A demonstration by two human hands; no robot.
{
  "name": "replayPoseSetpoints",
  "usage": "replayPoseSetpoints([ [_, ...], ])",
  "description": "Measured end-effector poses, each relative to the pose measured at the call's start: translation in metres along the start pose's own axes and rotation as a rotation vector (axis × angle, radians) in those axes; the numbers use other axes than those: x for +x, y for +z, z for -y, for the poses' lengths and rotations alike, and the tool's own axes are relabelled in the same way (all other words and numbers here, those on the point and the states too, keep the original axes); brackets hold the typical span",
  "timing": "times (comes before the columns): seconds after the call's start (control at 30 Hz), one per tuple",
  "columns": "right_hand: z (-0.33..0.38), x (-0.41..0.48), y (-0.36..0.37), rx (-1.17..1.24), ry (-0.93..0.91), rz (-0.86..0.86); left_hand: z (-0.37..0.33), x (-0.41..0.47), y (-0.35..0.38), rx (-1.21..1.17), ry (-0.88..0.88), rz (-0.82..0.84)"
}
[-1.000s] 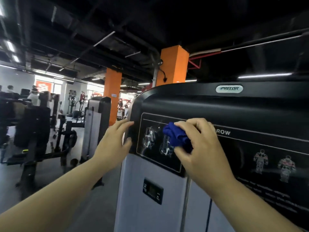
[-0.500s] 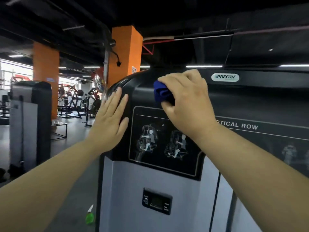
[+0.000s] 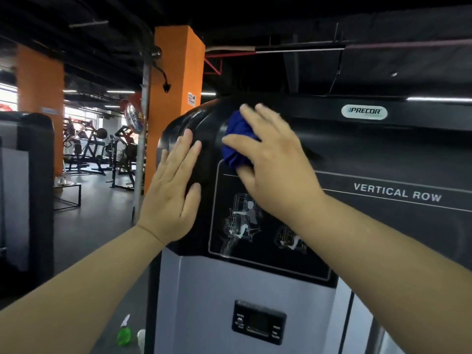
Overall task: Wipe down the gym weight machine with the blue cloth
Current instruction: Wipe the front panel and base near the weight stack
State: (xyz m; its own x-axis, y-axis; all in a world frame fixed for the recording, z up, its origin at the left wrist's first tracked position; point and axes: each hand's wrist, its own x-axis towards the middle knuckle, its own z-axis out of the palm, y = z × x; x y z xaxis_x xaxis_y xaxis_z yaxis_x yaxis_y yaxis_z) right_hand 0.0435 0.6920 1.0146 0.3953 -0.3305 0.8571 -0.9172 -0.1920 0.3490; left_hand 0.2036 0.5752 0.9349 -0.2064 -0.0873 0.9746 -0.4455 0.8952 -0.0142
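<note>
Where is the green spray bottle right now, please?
The green spray bottle sits on the floor at the lower left of the head view, just left of the weight machine and its grey base.

Oval badge point(image 3: 364, 112): is reading "PRECOR", upper right, on the weight machine point(image 3: 217, 290).
Black panel point(image 3: 398, 226): is showing "VERTICAL ROW", right of centre.

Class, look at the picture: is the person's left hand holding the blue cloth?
No, the blue cloth is bunched in the right hand, while the left hand lies flat on the weight machine.
</note>
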Motion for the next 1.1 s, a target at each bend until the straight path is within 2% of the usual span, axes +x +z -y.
replayPoseSetpoints([
  [0.2, 0.012, -0.084, 0.023, -0.007, -0.388, 0.297, 0.006, -0.002, 0.000, 0.000, 0.057, 0.006],
  [0.27, 0.006, -0.089, 0.021, -0.007, -0.458, 0.305, 0.007, -0.002, 0.001, -0.006, 0.067, -0.002],
  [0.33, -0.001, -0.061, 0.015, -0.008, -0.419, 0.231, 0.008, -0.002, 0.002, -0.023, 0.076, -0.009],
  [0.43, -0.006, -0.004, 0.005, -0.020, -0.217, 0.082, 0.008, -0.002, 0.002, -0.043, 0.063, -0.004],
  [0.5, -0.005, 0.008, 0.006, -0.033, -0.123, 0.054, 0.009, -0.002, 0.001, -0.038, 0.059, 0.000],
  [0.6, 0.006, -0.026, 0.014, -0.048, -0.156, 0.116, 0.010, -0.002, -0.001, -0.025, 0.083, 0.016],
  [0.73, 0.019, -0.096, 0.025, -0.071, -0.395, 0.288, 0.014, -0.001, -0.002, 0.025, 0.122, 0.036],
  [0.8, 0.010, -0.087, 0.022, -0.091, -0.425, 0.248, 0.014, -0.001, -0.003, 0.043, 0.129, 0.041],
  [0.87, 0.001, -0.050, 0.015, -0.087, -0.316, 0.114, 0.013, -0.001, -0.003, 0.043, 0.126, 0.039],
  [0.93, -0.004, -0.010, 0.004, -0.058, -0.127, -0.006, 0.012, -0.001, -0.003, 0.049, 0.111, 0.037],
  [1.0, -0.001, 0.008, 0.001, -0.053, 0.005, -0.027, 0.010, -0.001, -0.005, 0.063, 0.094, 0.046],
  [1.1, 0.016, -0.020, 0.011, -0.070, -0.073, 0.069, 0.011, -0.001, -0.007, 0.075, 0.092, 0.075],
])
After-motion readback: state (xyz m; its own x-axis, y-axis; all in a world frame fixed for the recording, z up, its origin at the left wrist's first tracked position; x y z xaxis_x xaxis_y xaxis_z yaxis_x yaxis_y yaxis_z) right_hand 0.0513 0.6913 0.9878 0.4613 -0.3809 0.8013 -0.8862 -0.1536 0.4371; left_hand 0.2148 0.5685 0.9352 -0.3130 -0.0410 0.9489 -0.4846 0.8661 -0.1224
